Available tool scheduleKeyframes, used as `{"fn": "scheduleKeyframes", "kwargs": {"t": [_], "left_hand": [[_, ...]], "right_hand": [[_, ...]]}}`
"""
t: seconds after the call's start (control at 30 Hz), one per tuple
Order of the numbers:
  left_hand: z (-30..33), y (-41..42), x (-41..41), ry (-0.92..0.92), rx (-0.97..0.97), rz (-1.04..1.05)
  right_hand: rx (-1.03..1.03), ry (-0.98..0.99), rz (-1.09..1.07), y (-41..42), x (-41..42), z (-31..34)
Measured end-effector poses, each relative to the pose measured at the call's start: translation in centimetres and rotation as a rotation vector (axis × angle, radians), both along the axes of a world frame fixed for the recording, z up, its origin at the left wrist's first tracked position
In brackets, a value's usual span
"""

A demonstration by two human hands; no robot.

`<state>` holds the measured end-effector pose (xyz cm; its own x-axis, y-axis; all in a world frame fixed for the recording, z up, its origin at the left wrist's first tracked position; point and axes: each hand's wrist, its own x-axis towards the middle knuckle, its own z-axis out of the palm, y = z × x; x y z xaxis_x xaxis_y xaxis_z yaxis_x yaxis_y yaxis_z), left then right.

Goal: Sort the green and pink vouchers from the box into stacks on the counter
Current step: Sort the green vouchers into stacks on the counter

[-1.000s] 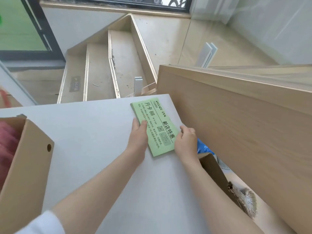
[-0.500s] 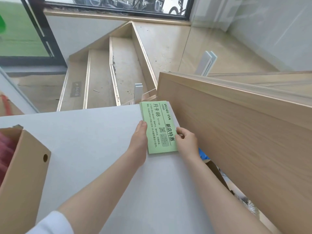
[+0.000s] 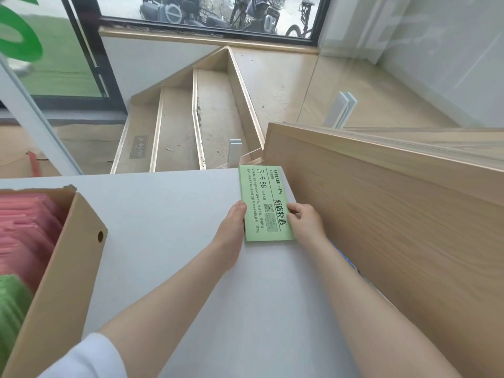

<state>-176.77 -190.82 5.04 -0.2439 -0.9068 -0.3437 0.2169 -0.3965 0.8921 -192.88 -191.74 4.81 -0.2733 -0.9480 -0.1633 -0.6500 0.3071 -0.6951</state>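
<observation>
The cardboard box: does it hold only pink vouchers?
No: the cardboard box holds pink vouchers and also green vouchers at its near end.

Both bare arms reach forward, hands close together.
Left hand (image 3: 231,227) flat, fingers straight, edge-on; right hand (image 3: 305,223) has fingers curled, thumb forward; a white sleeve (image 3: 90,358) covers the left upper arm.

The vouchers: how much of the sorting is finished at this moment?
Done: one green stack lies on the counter. In hand: left hand and right hand square its edges. Left: pink vouchers and green vouchers in the box; no pink stack.
</observation>
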Motion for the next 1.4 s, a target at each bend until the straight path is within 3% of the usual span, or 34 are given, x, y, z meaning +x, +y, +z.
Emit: {"fn": "scheduleKeyframes", "kwargs": {"t": [0.17,0.3,0.47,0.67,0.8,0.97,1.2,1.4], "left_hand": [[1.0,1.1,0.5,-0.077,0.023,0.0],[5.2,1.5,2.3,-0.205,-0.004,0.05],[12.6,4.5,7.0,-0.29,-0.239,0.16],[15.8,10.4,16.2,-0.635,-0.396,0.259],[15.3,14.1,23.8,-0.807,-0.467,0.251],[13.3,17.5,34.1,-1.064,-0.556,0.079],[10.2,18.3,44.1,-1.26,-0.732,-0.208],[9.6,17.0,45.9,-1.341,-0.836,-0.402]], "right_hand": [[0.019,0.02,0.001,0.0,-0.2,0.3],[-0.255,-0.006,-0.028,1.7,2.6,2.6],[-0.307,-0.28,0.386,4.2,10.4,7.1],[-0.255,-0.308,0.774,7.2,19.3,9.4],[-0.337,-0.223,0.907,9.4,24.8,9.8],[-0.458,-0.032,0.999,12.5,30.6,9.6],[-0.571,0.393,0.949,15.4,36.8,9.4],[-0.478,0.564,0.841,16.6,39.2,8.9]]}}
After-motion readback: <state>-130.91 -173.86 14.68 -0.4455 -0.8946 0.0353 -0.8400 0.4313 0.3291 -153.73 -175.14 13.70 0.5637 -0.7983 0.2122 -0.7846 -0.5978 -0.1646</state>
